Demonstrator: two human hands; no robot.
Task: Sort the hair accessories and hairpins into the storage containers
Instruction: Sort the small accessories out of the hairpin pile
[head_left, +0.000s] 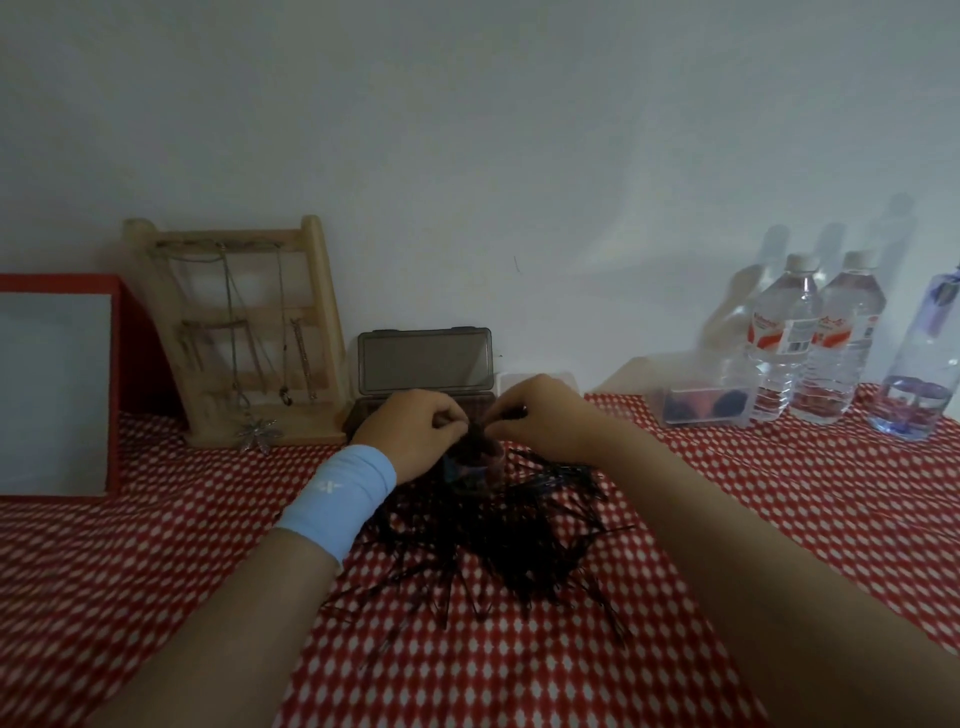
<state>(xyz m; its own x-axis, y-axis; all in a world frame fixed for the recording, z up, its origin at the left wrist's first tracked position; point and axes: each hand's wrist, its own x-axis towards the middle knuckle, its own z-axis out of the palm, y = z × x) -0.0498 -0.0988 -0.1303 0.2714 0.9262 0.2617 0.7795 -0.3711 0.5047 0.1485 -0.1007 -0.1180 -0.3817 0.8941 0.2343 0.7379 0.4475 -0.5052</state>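
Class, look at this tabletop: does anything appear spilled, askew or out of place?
Yes: a loose heap of thin black hairpins sprawls across the red-and-white patterned tablecloth, outside the open grey plastic box.

black hairpins (519, 535) heaped on cloth, open grey case (423, 364) behind

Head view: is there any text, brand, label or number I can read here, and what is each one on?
No text is legible.
Water bottles and: red and white labels with print and what looks like a barcode, too blurred to read.
Blue wristband on the left arm: a small white mark, a logo rather than readable letters.
Grey storage box and clear container: no lettering visible.
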